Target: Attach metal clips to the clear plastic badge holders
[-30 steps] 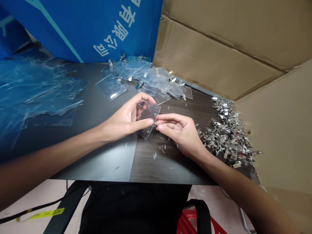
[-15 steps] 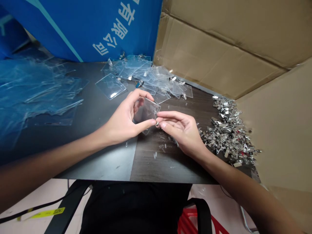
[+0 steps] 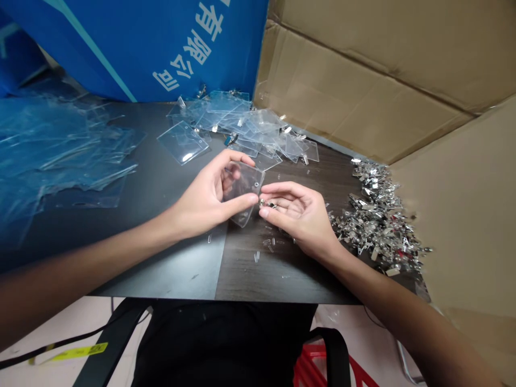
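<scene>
My left hand point(image 3: 213, 196) grips a clear plastic badge holder point(image 3: 246, 185) between thumb and fingers, tilted above the table. A small round hole shows near the holder's right edge. Close beside that edge, my right hand point(image 3: 300, 212) has its fingers curled round a small metal badge clip point(image 3: 269, 204). The clip's shiny end points at my left thumb; part of it is hidden in the fingers. Whether clip and holder touch, I cannot tell.
Metal clips lie in a heap point(image 3: 374, 215) on the right. Badge holders with clips form a pile point(image 3: 237, 121) at the back. More clear plastic holders point(image 3: 72, 150) spread over the left. Tiny clear strips point(image 3: 268, 244) lie on the table point(image 3: 250, 282). Cardboard point(image 3: 363, 80) stands behind.
My right hand has drawn slightly away from the badge holder, and its fingers have opened a little, showing more of the clip. The holder's hole is now plainly visible.
</scene>
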Tool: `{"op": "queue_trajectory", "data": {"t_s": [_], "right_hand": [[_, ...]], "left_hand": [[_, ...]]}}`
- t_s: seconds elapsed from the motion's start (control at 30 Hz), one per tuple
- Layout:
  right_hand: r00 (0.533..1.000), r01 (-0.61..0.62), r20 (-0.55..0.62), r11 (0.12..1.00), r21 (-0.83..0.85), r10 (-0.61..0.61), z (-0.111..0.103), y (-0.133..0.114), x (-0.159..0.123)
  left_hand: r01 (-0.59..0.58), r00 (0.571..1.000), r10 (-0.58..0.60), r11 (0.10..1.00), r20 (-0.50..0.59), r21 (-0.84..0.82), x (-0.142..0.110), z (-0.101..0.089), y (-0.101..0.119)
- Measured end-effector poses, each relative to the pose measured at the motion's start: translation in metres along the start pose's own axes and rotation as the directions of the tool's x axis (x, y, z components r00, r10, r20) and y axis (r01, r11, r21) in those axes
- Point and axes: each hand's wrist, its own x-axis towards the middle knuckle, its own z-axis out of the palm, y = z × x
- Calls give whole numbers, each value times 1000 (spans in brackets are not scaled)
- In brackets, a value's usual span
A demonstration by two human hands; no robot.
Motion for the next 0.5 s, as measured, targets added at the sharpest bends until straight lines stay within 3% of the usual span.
{"op": "queue_trajectory", "data": {"t_s": [0.17,0.33,0.5], "right_hand": [[998,70,6,996,-47,-70,-2,2,2],[965,256,25,920,-296,-260,-1,2,0],[983,179,22,926,-332,-182,1,2,-2]], "left_hand": [[270,963,-253,913,94,-307,4,-3,10],[346,938,-306,851,161,-396,3,-3,12],[364,929,-305,852,208,-377,1,-3,10]]}}
